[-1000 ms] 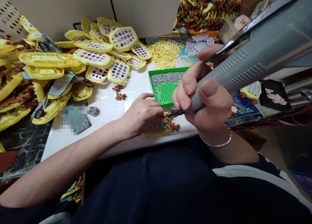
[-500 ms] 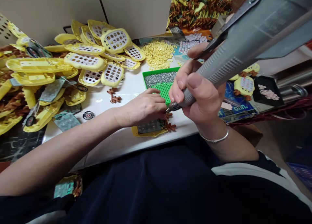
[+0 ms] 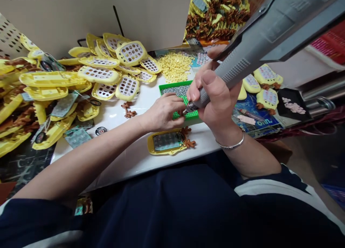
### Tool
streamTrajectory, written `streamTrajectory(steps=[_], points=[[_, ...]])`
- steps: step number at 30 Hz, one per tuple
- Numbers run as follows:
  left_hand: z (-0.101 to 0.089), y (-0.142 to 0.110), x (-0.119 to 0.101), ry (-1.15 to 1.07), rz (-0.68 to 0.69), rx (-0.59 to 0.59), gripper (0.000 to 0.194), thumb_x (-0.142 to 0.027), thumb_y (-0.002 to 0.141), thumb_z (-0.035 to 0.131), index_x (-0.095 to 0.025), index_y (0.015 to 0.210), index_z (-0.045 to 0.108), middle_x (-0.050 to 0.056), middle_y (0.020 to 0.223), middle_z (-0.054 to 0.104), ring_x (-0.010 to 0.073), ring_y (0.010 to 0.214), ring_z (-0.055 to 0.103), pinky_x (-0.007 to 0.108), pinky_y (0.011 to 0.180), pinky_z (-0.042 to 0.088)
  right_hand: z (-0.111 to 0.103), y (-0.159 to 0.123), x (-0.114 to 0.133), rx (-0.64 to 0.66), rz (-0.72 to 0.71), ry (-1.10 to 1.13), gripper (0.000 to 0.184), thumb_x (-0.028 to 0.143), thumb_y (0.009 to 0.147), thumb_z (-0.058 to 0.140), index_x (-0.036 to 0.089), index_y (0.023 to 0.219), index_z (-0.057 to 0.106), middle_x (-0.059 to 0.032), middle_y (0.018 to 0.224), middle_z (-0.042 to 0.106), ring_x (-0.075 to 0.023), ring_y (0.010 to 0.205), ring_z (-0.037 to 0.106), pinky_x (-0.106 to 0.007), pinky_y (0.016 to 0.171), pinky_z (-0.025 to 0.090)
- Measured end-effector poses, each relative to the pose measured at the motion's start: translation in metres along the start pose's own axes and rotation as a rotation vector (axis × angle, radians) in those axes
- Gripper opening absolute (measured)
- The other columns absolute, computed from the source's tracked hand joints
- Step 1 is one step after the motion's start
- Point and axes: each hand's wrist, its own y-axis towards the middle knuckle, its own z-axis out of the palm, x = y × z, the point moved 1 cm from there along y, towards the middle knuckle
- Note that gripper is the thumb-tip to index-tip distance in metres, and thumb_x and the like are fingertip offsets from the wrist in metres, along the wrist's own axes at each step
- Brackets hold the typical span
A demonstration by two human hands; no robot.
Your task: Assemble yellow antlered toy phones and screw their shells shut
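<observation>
My right hand (image 3: 215, 93) is closed round a grey electric screwdriver (image 3: 231, 68), its bit pointing down and left over the green tray (image 3: 198, 115). At the bit's tip, my left hand (image 3: 167, 113) has its fingers curled together above the tray; what they pinch, if anything, is too small to make out. The tray has a perforated part and a heap of small silvery screws (image 3: 180, 90). Just below my left hand, a yellow plastic toy shell (image 3: 151, 143) lies on the white table, with a circuit board (image 3: 165, 141) inside and brown antler-like pieces (image 3: 190, 143) at its right end.
Many yellow shells (image 3: 99, 74) are piled on the left, beside a loose brown antler piece (image 3: 128, 110) and a round black speaker (image 3: 101, 131). Small yellow buttons (image 3: 176, 65) lie behind the tray. To the right are finished-looking shells (image 3: 266, 97) and a black dish (image 3: 292, 106) of pink pieces.
Both hands and the screwdriver have moved up off the yellow shell to the green tray, uncovering the shell's circuit board. The view has also shifted slightly.
</observation>
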Motion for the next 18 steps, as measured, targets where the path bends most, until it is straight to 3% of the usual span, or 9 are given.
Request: streamTrajectory(steps=[4, 8, 12, 15, 18], points=[[0.01, 0.006, 0.004, 0.006, -0.06, 0.026, 0.016, -0.027, 0.08, 0.055, -0.016, 0.088, 0.063, 0.009, 0.09, 0.067, 0.0253, 0.091, 0.062, 0.041, 0.089, 0.047, 0.001, 0.001, -0.003, -0.012, -0.012, -0.051, 0.033, 0.041, 0.071, 0.071, 0.033, 0.096, 0.052, 0.0086, 0.061, 0.05, -0.0113, 0.043, 0.043, -0.029, 0.045, 0.043], [0.009, -0.002, 0.008, -0.002, -0.062, 0.044, 0.062, -0.044, 0.078, 0.067, -0.009, 0.127, 0.052, 0.018, 0.119, 0.063, 0.0327, 0.111, 0.057, 0.051, 0.101, 0.041, -0.002, 0.005, -0.004, -0.054, 0.006, -0.135, 0.035, 0.048, 0.072, 0.069, 0.033, 0.097, 0.05, 0.008, 0.061, 0.048, -0.0129, 0.044, 0.046, -0.03, 0.045, 0.044], [-0.008, -0.038, 0.004, -0.043, -0.124, -0.031, 0.082, -0.057, 0.084, 0.06, -0.014, 0.147, 0.03, 0.02, 0.139, 0.05, 0.0331, 0.125, 0.049, 0.052, 0.104, 0.041, -0.001, 0.007, 0.001, -0.039, -0.005, -0.058, 0.033, 0.041, 0.072, 0.072, 0.031, 0.096, 0.052, 0.0091, 0.06, 0.047, -0.0101, 0.042, 0.046, -0.028, 0.043, 0.039], [-0.014, -0.077, -0.013, -0.063, -0.29, -0.105, 0.074, -0.054, 0.088, 0.058, -0.014, 0.146, 0.032, 0.02, 0.135, 0.051, 0.0296, 0.124, 0.049, 0.048, 0.103, 0.043, 0.008, 0.002, 0.009, -0.016, 0.006, 0.024, 0.029, 0.036, 0.073, 0.072, 0.027, 0.093, 0.053, 0.0099, 0.058, 0.047, -0.008, 0.04, 0.044, -0.027, 0.039, 0.034], [-0.005, -0.11, -0.039, -0.121, -0.445, -0.128, 0.076, -0.056, 0.084, 0.062, -0.016, 0.143, 0.036, 0.018, 0.132, 0.053, 0.0291, 0.121, 0.051, 0.048, 0.102, 0.045, 0.023, -0.011, 0.016, 0.082, 0.061, 0.117, 0.032, 0.03, 0.071, 0.076, 0.025, 0.092, 0.053, 0.0106, 0.06, 0.052, -0.0081, 0.039, 0.045, -0.028, 0.037, 0.034]])
